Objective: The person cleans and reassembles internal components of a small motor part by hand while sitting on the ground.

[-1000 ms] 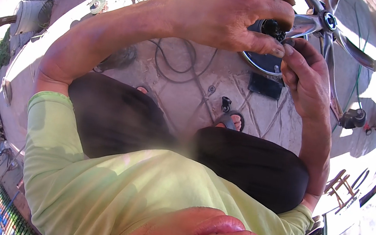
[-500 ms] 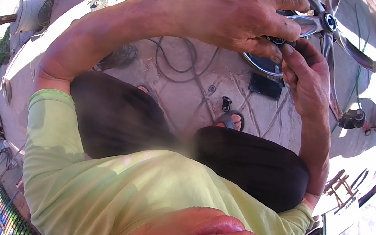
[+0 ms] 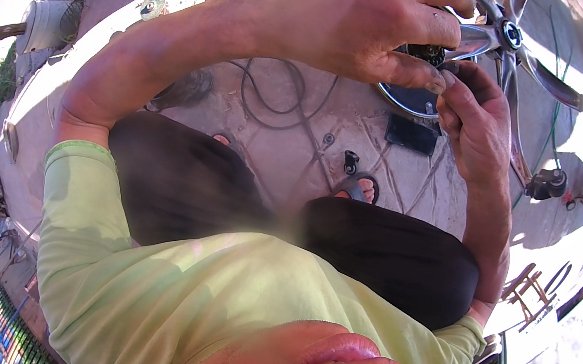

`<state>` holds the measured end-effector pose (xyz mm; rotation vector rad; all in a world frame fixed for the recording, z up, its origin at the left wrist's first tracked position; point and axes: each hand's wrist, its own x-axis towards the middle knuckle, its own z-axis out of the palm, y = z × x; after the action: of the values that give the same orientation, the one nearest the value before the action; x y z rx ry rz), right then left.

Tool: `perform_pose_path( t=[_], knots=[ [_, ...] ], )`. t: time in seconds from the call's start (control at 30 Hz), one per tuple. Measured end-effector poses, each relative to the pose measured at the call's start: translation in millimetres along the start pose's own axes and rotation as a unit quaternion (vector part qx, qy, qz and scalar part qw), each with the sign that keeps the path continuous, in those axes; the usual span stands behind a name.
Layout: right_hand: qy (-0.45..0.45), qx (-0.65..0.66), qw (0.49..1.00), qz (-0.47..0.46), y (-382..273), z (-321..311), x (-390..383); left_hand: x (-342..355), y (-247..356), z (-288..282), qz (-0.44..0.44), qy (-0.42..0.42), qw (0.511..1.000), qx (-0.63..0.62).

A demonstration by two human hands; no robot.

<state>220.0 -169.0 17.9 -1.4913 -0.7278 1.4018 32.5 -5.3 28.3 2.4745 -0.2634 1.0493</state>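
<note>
My left hand reaches across the top of the view, its fingers curled around a small dark round part. My right hand comes up from the right, and its fingertips pinch the same part from below, touching my left thumb. Just behind the hands stands a chrome spoked piece with a round hub and shiny blades. A dark round rim lies under the hands and is partly hidden by them.
On the paved ground lie a black flat rectangle, a looped cable, a small black fitting and a dark motor-like lump. A sandalled foot shows above my dark trousers. A pale bucket stands at the far left.
My hands stay in the same place. The fingers have shifted slightly around the small dark part, and my left thumb now presses closer to my right fingertips.
</note>
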Motion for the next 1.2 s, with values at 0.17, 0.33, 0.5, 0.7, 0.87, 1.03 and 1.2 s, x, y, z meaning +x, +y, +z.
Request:
perform_pose_path(
  t=[0.17,0.33,0.5,0.7,0.87,1.03,1.2],
  knots=[
    [0.063,0.088,0.994,0.01,-1.7,-4.5,-1.9,-0.5,4.1,-14.1,-0.087,-0.049,0.994,-0.053],
    [0.026,0.086,0.996,-0.016,-1.7,-20.3,3.4,-11.7,2.9,-16.6,-0.11,-0.035,0.992,-0.042],
    [0.009,0.033,0.999,-0.022,-13.8,-25.2,10.4,-20.6,1.7,-20.4,-0.168,-0.032,0.983,-0.063],
    [0.02,-0.109,0.994,-0.002,-50.2,-28.3,29.1,-38.5,2.1,-24.2,-0.253,-0.002,0.961,-0.108],
    [-0.031,-0.129,0.991,-0.007,-73.5,-19.7,53.0,-55.6,-4.0,-23.1,-0.26,0.011,0.961,-0.097],
    [-0.039,-0.046,0.996,-0.061,-87.8,-13.4,38.1,-55.5,-13.8,-12.6,-0.244,0.015,0.964,-0.105],
    [0.006,-0.074,0.996,-0.048,-74.6,-3.8,25.6,-65.9,-6.1,-22.5,-0.309,-0.007,0.94,-0.146]
  ],
)
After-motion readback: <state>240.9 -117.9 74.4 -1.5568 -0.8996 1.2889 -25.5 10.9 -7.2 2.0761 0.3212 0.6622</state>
